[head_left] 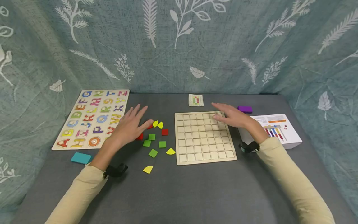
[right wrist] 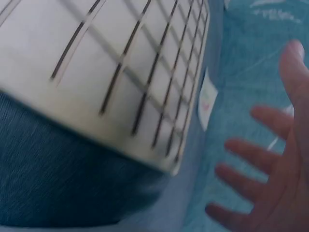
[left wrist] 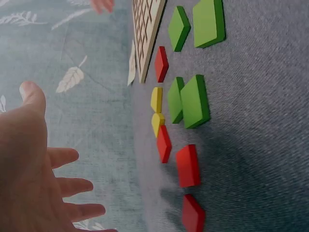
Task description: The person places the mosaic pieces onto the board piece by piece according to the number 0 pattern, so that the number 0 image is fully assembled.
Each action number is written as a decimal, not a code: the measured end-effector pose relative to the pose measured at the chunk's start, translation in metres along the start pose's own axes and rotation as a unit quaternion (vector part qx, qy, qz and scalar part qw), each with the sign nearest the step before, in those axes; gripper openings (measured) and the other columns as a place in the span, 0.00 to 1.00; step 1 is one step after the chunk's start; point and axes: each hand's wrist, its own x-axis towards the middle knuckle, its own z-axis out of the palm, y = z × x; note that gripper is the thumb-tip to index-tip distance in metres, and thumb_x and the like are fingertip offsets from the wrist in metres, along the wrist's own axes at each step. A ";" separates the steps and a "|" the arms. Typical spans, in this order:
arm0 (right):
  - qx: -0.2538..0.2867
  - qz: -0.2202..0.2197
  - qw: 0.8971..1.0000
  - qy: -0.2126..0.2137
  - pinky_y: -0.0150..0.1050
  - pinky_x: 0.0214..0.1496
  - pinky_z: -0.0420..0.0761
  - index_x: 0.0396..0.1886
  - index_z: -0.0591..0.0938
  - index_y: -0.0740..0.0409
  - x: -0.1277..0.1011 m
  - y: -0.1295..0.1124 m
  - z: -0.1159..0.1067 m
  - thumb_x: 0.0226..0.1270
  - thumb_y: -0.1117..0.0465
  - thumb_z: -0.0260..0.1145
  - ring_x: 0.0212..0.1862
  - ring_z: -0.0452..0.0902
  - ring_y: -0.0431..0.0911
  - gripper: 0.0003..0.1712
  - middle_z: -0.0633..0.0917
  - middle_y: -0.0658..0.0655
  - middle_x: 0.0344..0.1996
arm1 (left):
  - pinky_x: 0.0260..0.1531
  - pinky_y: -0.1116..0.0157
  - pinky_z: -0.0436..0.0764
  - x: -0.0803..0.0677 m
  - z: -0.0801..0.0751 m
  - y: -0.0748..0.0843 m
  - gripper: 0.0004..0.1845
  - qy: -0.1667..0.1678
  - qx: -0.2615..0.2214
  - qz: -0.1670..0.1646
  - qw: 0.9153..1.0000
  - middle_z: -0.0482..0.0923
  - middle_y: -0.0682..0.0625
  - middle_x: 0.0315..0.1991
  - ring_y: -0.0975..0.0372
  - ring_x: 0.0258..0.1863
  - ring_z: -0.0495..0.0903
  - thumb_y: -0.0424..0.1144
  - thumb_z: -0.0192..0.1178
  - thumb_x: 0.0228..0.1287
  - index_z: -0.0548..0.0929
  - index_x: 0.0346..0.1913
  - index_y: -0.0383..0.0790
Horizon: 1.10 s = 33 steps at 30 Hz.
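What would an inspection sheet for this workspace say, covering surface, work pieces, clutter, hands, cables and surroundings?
Surface: dark grey tabletop.
Work pieces: wooden grid board; red tiles, green tiles and yellow quarter-round tiles loose to its left; small pattern card beyond its far edge.
Clutter: alphabet board and teal block at left; purple block and white printed box at right.
Left hand: fingers spread near the tiles, holding nothing; black wristband.
Right hand: extended above the grid board's far right corner, holding nothing; similar wristband.
Cables: nothing seen.
Surroundings: blue-green curtain with white leaf prints.
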 end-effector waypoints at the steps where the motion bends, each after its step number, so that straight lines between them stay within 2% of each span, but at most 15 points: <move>1: 0.006 -0.018 1.000 -0.011 0.65 0.73 0.51 0.77 0.55 0.57 0.000 0.004 0.001 0.75 0.42 0.52 0.76 0.47 0.65 0.40 0.56 0.68 0.75 | 0.70 0.35 0.44 0.001 0.001 -0.001 0.44 -0.002 -0.009 0.002 1.000 0.39 0.38 0.79 0.38 0.77 0.39 0.67 0.43 0.69 0.47 0.78 0.46; 5: 0.006 -0.057 0.998 -0.019 0.63 0.70 0.59 0.72 0.65 0.60 -0.002 0.020 0.004 0.73 0.48 0.57 0.73 0.56 0.65 0.35 0.63 0.69 0.72 | 0.70 0.37 0.46 0.003 0.002 -0.004 0.42 -0.012 -0.033 0.002 0.999 0.40 0.36 0.78 0.38 0.76 0.41 0.65 0.44 0.71 0.48 0.78 0.44; 10: -0.005 -0.078 0.997 0.014 0.62 0.66 0.65 0.66 0.74 0.60 -0.003 0.030 0.008 0.69 0.50 0.62 0.69 0.64 0.64 0.30 0.71 0.67 0.67 | 0.69 0.35 0.49 0.004 0.004 -0.006 0.42 -0.012 -0.060 0.005 0.998 0.42 0.37 0.78 0.38 0.76 0.43 0.65 0.44 0.70 0.50 0.78 0.44; 18: -0.002 -0.100 0.992 0.077 0.59 0.62 0.71 0.59 0.80 0.59 -0.001 0.034 0.016 0.66 0.52 0.66 0.63 0.72 0.61 0.25 0.78 0.64 0.60 | 0.69 0.38 0.53 0.008 0.010 -0.010 0.37 0.015 -0.103 0.010 0.995 0.51 0.37 0.76 0.40 0.75 0.50 0.56 0.51 0.72 0.56 0.76 0.41; 21: -0.005 -0.094 0.993 0.067 0.59 0.62 0.72 0.59 0.80 0.58 -0.001 0.032 0.019 0.65 0.52 0.67 0.62 0.73 0.60 0.25 0.78 0.63 0.60 | 0.68 0.39 0.57 0.009 0.013 -0.012 0.34 0.023 -0.120 0.010 0.992 0.53 0.37 0.75 0.41 0.73 0.54 0.52 0.52 0.72 0.58 0.75 0.40; 25: -0.035 -0.071 0.996 0.047 0.58 0.61 0.72 0.60 0.80 0.54 0.000 0.030 0.022 0.64 0.49 0.67 0.63 0.73 0.59 0.26 0.77 0.61 0.62 | 0.67 0.40 0.59 0.011 0.018 -0.015 0.32 0.034 -0.136 0.012 0.990 0.56 0.37 0.74 0.43 0.72 0.58 0.48 0.53 0.73 0.60 0.74 0.39; 29: -0.082 -0.066 0.994 0.034 0.55 0.58 0.75 0.61 0.80 0.48 0.002 0.030 0.025 0.65 0.43 0.65 0.62 0.75 0.56 0.27 0.78 0.57 0.62 | 0.66 0.42 0.63 0.013 0.025 -0.018 0.29 0.039 -0.137 0.017 0.990 0.59 0.36 0.72 0.43 0.70 0.62 0.44 0.53 0.73 0.63 0.72 0.38; 33: -0.097 -0.066 0.993 0.026 0.54 0.55 0.76 0.61 0.80 0.47 0.003 0.030 0.028 0.65 0.41 0.64 0.60 0.76 0.55 0.28 0.78 0.56 0.62 | 0.65 0.42 0.64 0.013 0.031 -0.017 0.27 0.034 -0.130 0.031 0.990 0.63 0.35 0.70 0.43 0.68 0.64 0.42 0.54 0.72 0.66 0.70 0.35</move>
